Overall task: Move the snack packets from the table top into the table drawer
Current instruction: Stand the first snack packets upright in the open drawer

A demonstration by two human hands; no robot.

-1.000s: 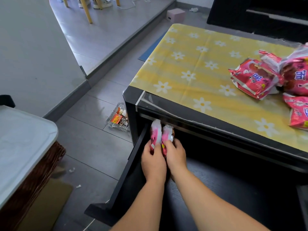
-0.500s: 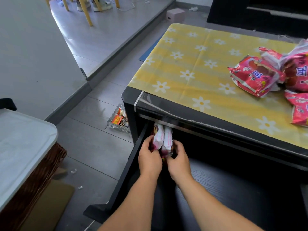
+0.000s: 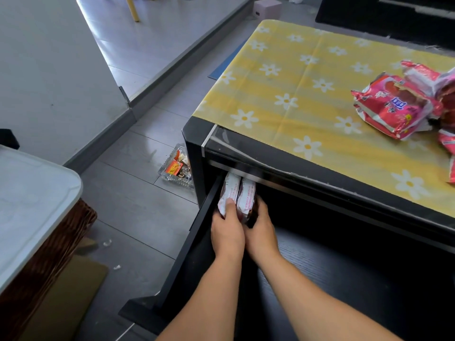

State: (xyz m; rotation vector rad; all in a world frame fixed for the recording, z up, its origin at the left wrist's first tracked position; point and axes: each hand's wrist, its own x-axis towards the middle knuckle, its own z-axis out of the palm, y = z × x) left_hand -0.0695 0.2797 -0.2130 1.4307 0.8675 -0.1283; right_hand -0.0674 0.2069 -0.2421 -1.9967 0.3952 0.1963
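Two pink-and-white snack packets [image 3: 237, 193] stand on edge side by side in the far left corner of the open black drawer [image 3: 197, 242], their tops tucked under the table edge. My left hand [image 3: 227, 233] grips the left packet, thumb on its face. The right packet is held by my right hand [image 3: 262, 231]. Several more red packets [image 3: 396, 104] lie in a pile on the yellow flowered tablecloth [image 3: 295, 89] at the right edge of view.
A glass tray of small sweets [image 3: 176, 167] sits on the grey floor by the table's left corner. A white-topped wicker stand [image 3: 32, 207] is at the left. Flat cardboard [image 3: 69, 299] lies on the floor beside it. The drawer floor to the right is dark.
Both hands have pushed the two packets deeper into the drawer's far left corner and stood them more upright, their white backs now facing me.
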